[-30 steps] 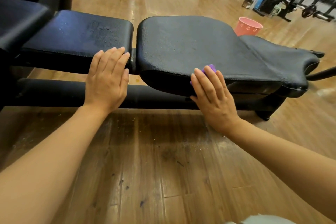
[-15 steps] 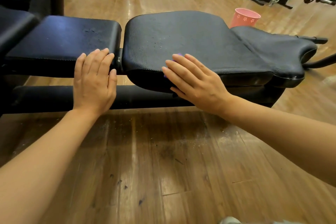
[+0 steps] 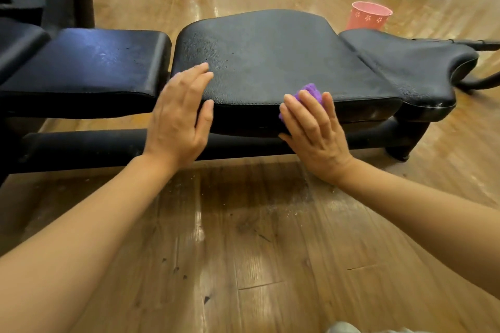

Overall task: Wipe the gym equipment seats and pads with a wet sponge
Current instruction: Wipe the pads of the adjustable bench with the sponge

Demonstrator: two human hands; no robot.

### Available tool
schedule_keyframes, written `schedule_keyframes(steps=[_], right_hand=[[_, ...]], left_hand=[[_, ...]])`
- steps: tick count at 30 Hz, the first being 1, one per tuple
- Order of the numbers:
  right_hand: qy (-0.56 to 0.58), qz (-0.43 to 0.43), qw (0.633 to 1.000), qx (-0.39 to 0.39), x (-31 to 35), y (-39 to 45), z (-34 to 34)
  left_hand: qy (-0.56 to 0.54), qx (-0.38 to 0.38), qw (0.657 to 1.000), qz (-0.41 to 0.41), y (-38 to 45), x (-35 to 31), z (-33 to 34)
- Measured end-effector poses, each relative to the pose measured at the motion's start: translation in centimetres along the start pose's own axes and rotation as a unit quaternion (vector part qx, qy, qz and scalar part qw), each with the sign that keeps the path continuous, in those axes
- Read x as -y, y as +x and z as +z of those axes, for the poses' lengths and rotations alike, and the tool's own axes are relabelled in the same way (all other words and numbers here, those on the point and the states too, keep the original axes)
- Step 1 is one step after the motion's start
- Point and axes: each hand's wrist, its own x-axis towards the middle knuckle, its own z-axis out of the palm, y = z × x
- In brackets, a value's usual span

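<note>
Purple sponge (image 3: 311, 92) sits against the front edge of the big black pad (image 3: 270, 62), pressed there by the right hand (image 3: 315, 132). That hand's fingers lie straight and flat over the sponge, not curled round it, so only a bit of purple shows above the fingertips and at the left of the hand. The left hand (image 3: 177, 121) rests flat on the pad's near left corner, fingers straight and close together, thumb against the front face, holding nothing. Left of this pad, across a narrow gap, lies a smaller pad (image 3: 89, 62) with a sheen on its top. To the right a third pad (image 3: 414, 62) adjoins the big one. All three sit on a dark frame with a thick bar (image 3: 89, 143) running low along the front. A pink bin (image 3: 369, 16) stands on the wooden floor (image 3: 243, 251) behind the pads. More gym gear stands far back at upper right, blurred.
</note>
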Motion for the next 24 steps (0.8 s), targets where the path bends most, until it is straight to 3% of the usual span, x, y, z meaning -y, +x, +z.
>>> schedule_keyframes(steps=[8, 13, 19, 24], right_hand=[[-0.039, 0.000, 0.999, -0.014, 7.0, 2.6, 2.7], [-0.011, -0.002, 1.000, -0.030, 3.4, 1.4, 0.8], [-0.032, 0.060, 0.997, 0.024, -4.8, -4.3, -2.2], [0.049, 0.174, 0.982, 0.047, -2.7, -3.1, -2.2]], left_hand=[[0.014, 0.014, 1.000, -0.003, -0.3, -1.4, 1.2], [0.018, 0.022, 1.000, 0.002, -0.3, -2.0, 0.8], [0.011, 0.026, 0.999, 0.015, 0.3, -3.5, 1.3], [0.011, 0.031, 0.999, 0.032, 1.2, -5.2, 2.2]])
